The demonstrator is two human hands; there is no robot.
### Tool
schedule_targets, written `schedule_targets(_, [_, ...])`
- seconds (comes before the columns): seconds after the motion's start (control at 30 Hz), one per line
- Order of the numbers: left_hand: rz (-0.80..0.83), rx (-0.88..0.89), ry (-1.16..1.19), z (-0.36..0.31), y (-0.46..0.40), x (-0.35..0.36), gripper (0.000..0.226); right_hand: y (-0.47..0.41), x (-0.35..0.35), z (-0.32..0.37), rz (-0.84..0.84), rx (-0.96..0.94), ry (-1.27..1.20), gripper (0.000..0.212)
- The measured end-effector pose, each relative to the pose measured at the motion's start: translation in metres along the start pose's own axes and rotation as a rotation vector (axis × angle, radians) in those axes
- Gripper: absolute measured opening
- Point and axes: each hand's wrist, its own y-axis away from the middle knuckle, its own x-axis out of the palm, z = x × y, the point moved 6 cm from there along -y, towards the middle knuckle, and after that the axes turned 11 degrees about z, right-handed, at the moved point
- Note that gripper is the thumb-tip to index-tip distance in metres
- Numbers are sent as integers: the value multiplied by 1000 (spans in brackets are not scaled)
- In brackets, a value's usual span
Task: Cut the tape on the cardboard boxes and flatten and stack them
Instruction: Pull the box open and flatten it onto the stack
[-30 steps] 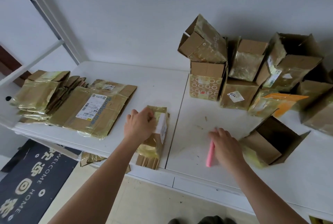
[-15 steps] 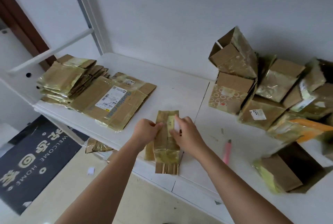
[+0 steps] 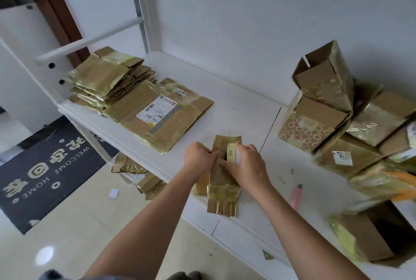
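Two hands, the left hand (image 3: 199, 157) and the right hand (image 3: 246, 162), are curled around a taped box (image 3: 222, 176), which is gripped at the front edge of the white table (image 3: 243, 108). Flattened boxes (image 3: 135, 99) are stacked far left, a pink cutter (image 3: 296, 197) is laid just right, and unopened boxes (image 3: 337, 126) are piled beyond.

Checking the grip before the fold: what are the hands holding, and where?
Both hands, left hand and right hand, pinch the small flattened box near its middle, at a dark gap.
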Motion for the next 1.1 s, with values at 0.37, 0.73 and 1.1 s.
schedule_targets(0.37, [22,18,-6,-2,-6,1,38,-4,-4,9,-11,107,13,33])
schedule_targets(0.73, [-5,19,-53,-4,-4,3,44,2,-14,-10,3,76,-347,29])
schedule_targets(1.1, [-46,36,-126,-7,4,5,56,0,-17,-41,156,99,-662,52])
